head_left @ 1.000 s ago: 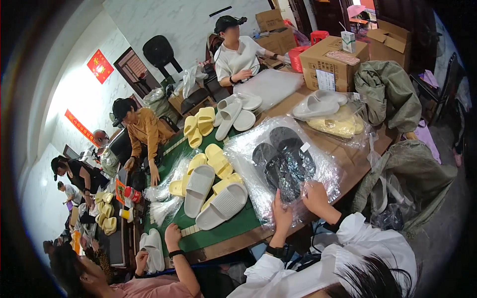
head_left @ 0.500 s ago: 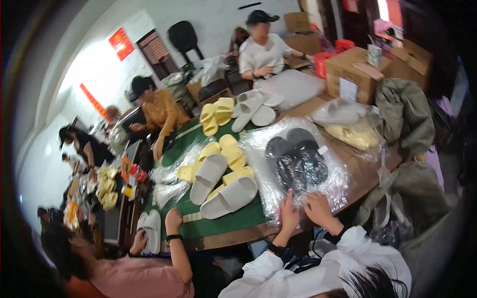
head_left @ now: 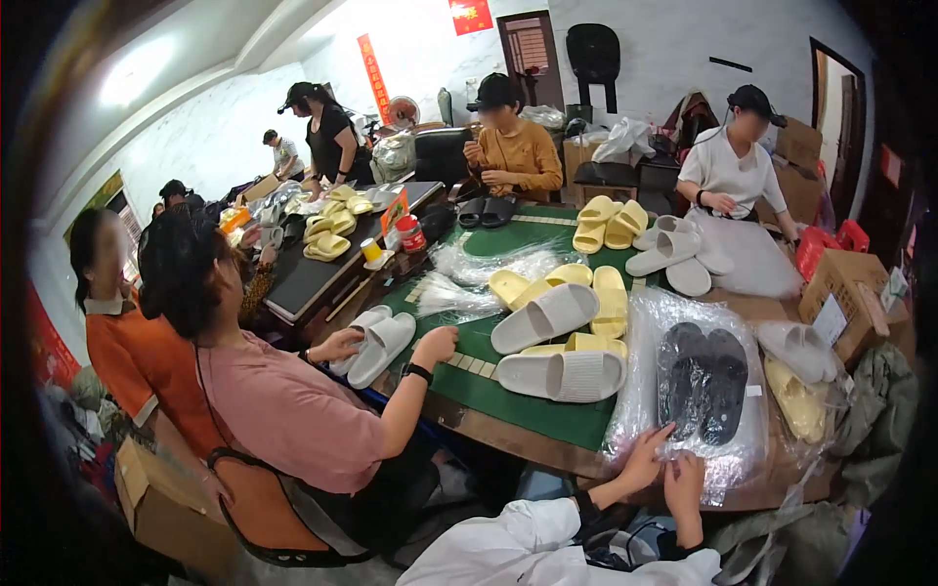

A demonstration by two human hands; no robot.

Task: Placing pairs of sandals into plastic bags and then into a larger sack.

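A pair of dark grey slippers (head_left: 724, 381) lies inside a clear plastic bag (head_left: 643, 366) on the table, apparently over other flat clear plastic. At the bag's near edge, my left hand (head_left: 642, 463) has its fingers closed on the film, fingertips just short of the slippers. Close beside it, my right hand (head_left: 685, 488) grips the same edge with bent fingers. Left of the bag, light grey slippers (head_left: 562, 375) rest against yellow slippers (head_left: 610, 301) on a green mat (head_left: 479, 394).
Bagged grey slippers (head_left: 796, 350) and bagged yellow slippers (head_left: 793, 400) lie to the right. A co-worker in pink (head_left: 293, 410) touches light grey slippers (head_left: 382, 350) at the left. Other people sit across the table. A cardboard box (head_left: 848, 293) stands at the far right.
The view has swung left, so the table and bag appear farther right. My hands stay at the bag's near edge, now closer together. The co-worker across in mustard now sits upright with hands raised.
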